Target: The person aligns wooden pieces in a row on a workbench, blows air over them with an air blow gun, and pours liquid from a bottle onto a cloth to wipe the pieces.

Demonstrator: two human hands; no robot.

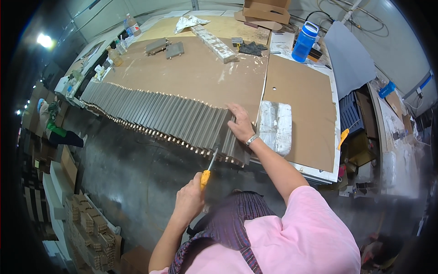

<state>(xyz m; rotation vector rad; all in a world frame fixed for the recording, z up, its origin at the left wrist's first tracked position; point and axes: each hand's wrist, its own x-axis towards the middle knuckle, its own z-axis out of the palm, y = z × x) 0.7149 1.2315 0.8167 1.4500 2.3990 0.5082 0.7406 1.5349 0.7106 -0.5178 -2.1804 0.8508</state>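
My left hand (189, 198) is closed around the yellow handle of a slim screwdriver-like tool with a straight metal shaft (206, 178); the shaft points away from me, and its tip overlaps the near edge of the slats, though I cannot tell how far it enters. My right hand (242, 123), ahead and to the right of the left, lies spread with its fingers over the far edge of the same slats, close to their right end. A silver metal band (252, 139) encircles that wrist. The long row of narrow grey slats with pale wooden pegs at their ends (159, 109) runs from beneath my right hand far out to its left, the slats standing closely side by side. Just right of that hand rests a white, plastic-wrapped oblong block (276, 127). Beyond the hand, on the brown board-covered table (182, 75), are a long white-smeared bar (213, 42), a dark crumpled glove (252, 49) and two small grey slat bundles (174, 50). Farther out, beyond and right of my right hand, stands a translucent blue bottle with a loop cap (303, 43).
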